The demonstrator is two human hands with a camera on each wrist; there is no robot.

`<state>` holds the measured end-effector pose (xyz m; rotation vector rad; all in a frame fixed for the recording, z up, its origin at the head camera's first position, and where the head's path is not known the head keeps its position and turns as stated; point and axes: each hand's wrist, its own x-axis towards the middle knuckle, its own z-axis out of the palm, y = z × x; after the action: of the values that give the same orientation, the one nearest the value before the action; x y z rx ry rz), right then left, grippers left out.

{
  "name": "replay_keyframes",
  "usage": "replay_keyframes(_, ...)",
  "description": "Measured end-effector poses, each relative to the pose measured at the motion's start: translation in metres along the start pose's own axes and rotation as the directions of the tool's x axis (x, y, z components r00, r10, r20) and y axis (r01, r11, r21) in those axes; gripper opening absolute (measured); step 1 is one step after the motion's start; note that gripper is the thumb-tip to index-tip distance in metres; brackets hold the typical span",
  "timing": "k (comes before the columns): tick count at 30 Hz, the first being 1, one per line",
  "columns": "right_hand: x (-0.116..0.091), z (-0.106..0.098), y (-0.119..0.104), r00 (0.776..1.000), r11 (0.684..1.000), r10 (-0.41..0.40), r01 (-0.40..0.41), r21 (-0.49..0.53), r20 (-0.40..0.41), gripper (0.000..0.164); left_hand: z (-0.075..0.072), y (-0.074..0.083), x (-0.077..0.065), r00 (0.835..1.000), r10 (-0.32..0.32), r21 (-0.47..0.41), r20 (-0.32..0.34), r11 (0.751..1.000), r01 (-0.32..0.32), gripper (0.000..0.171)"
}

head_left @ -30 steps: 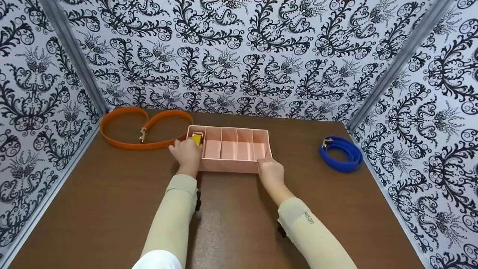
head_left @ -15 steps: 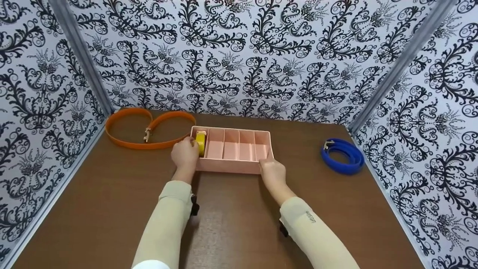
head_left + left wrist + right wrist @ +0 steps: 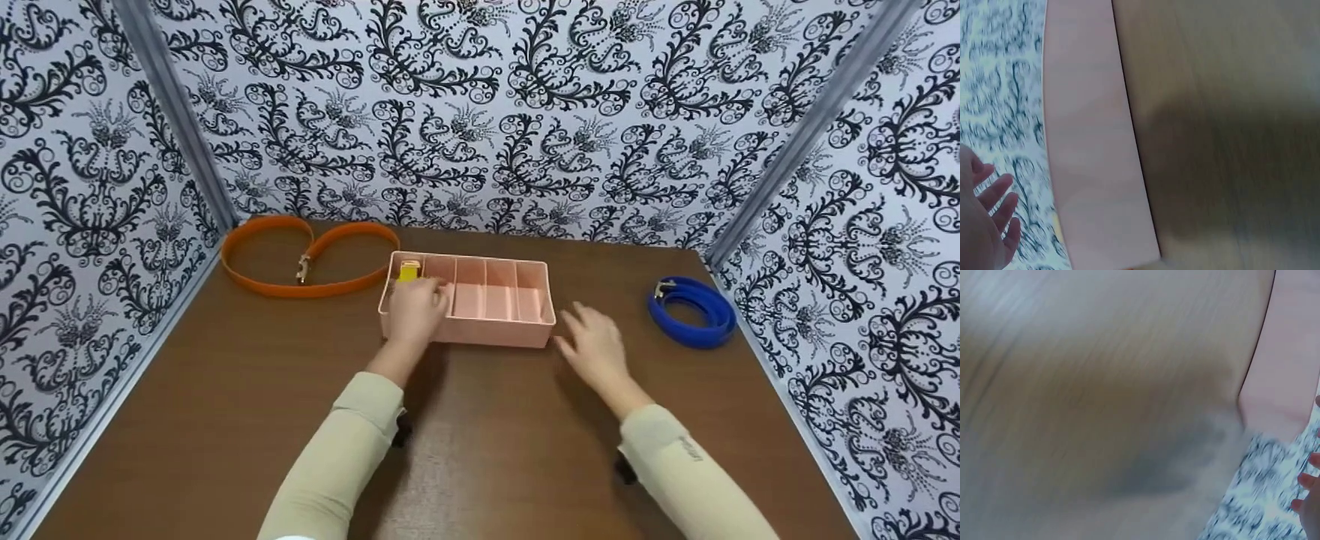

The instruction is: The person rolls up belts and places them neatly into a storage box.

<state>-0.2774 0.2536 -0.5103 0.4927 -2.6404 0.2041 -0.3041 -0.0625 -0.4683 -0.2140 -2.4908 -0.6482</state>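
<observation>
In the head view, a pink divided box (image 3: 499,331) stands on the brown table. A yellow strap-like thing (image 3: 409,272) with a gold-coloured fitting sits in its leftmost compartment, partly hidden by my left hand (image 3: 415,311). That hand is over the box's front left part with relaxed fingers; in the left wrist view its spread fingers (image 3: 1004,211) hold nothing. Just off the box's front right corner is my right hand (image 3: 596,346), fingers loosely spread, holding nothing. The other compartments that show contain nothing visible.
An orange strap (image 3: 277,290) with a metal clip lies looped at the back left, reaching close to the box. Coiled at the right is a blue strap (image 3: 697,335) with a metal clip. Patterned walls (image 3: 480,112) enclose the table (image 3: 487,450) at the back and sides.
My right hand has let go of the box's front right corner and moved right. The left hand has gone from the box's left end to over its front left part.
</observation>
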Motion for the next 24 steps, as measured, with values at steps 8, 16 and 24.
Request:
replay_keyframes(8, -0.016, -0.007, 0.059, 0.936, 0.951, 0.307, -0.307, -0.029, 0.173, 0.063, 0.001, 0.023, -0.015, 0.952, 0.277, -0.035, 0.132, 0.961, -0.275, 0.015)
replay_keyframes(16, -0.03, -0.014, 0.112, 0.851, 0.891, 0.45, -0.449, -0.069, 0.271, 0.085, 0.004, 0.029, -0.029, 0.789, 0.489, -0.011, 0.373, 0.852, -0.523, 0.016)
replay_keyframes(24, -0.036, -0.023, 0.142, 0.796, 0.868, 0.485, -0.489, -0.089, 0.361, 0.084, 0.01, 0.028, -0.041, 0.669, 0.625, -0.05, 0.402, 0.744, -0.666, 0.01)
